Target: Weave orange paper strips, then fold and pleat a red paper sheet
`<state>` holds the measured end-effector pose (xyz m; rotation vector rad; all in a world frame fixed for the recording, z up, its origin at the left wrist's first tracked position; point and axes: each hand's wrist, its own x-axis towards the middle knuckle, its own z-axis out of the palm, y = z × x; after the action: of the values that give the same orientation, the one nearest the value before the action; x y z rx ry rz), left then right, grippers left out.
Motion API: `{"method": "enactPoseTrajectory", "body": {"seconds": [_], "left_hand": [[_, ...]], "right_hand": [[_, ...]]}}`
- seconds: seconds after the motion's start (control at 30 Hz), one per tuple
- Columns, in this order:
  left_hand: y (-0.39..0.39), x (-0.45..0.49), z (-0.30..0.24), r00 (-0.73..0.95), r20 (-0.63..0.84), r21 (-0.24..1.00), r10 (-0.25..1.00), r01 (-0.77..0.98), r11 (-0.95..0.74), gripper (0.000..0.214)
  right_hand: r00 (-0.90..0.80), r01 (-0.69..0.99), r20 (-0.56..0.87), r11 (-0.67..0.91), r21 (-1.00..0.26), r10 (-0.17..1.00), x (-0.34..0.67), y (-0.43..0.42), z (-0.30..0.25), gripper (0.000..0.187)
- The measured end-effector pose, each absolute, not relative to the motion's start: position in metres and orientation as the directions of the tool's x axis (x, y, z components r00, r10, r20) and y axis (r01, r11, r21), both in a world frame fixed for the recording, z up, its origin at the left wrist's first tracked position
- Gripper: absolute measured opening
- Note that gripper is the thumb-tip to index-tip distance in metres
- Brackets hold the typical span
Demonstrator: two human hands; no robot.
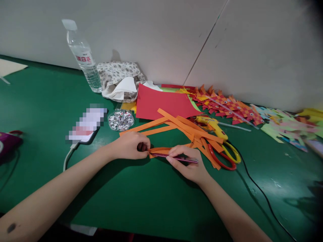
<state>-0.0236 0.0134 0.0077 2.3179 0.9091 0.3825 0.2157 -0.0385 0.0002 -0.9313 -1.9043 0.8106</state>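
My left hand [132,146] is closed, its fingertips pinching the left end of a folded orange paper strip [161,150]. In my right hand [188,164] is a slim, pinkish metallic pair of tweezers [181,159], gripped between thumb and fingers. Their pointed tip lies along the strip, close to the left fingertips. Whether the tip grips the paper cannot be made out. Just beyond both hands, more orange paper strips [186,129] lie in a loose, crossing pile. Scissors with red and yellow handles [222,161] rest under and beside that pile, right of my right hand.
A yellow glue gun [214,126] trails a black cord along the right. Red paper [161,102], a box of googly eyes [121,120], a tissue pouch [121,79] and a water bottle [84,60] stand behind. A charging phone [89,126] lies left; woven paper fish [229,107] lie right.
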Motion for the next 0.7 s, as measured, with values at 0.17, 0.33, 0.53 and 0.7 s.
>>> {"method": "enactPoseTrajectory", "body": {"seconds": [0.17, 0.33, 0.53, 0.7], "left_hand": [[0.0132, -0.0232, 0.0085, 0.724, 0.044, 0.634, 0.689, 0.512, -0.579, 0.010], [0.0136, -0.0246, 0.0080, 0.732, 0.046, 0.638, 0.679, 0.501, -0.584, 0.011], [0.0145, -0.0260, 0.0070, 0.738, 0.066, 0.630, 0.671, 0.491, -0.602, 0.009], [0.0147, -0.0264, 0.0066, 0.745, 0.072, 0.633, 0.663, 0.480, -0.608, 0.008]], "right_hand": [[-0.373, 0.291, 0.409, 0.523, -0.801, 0.833, 0.2156, -0.0392, 0.0011, 0.009], [-0.373, 0.293, 0.411, 0.526, -0.798, 0.832, 0.2148, -0.0393, 0.0019, 0.010], [-0.381, 0.298, 0.401, 0.521, -0.800, 0.833, 0.2155, -0.0396, 0.0012, 0.009], [-0.381, 0.296, 0.395, 0.515, -0.804, 0.836, 0.2163, -0.0399, 0.0007, 0.008]]}}
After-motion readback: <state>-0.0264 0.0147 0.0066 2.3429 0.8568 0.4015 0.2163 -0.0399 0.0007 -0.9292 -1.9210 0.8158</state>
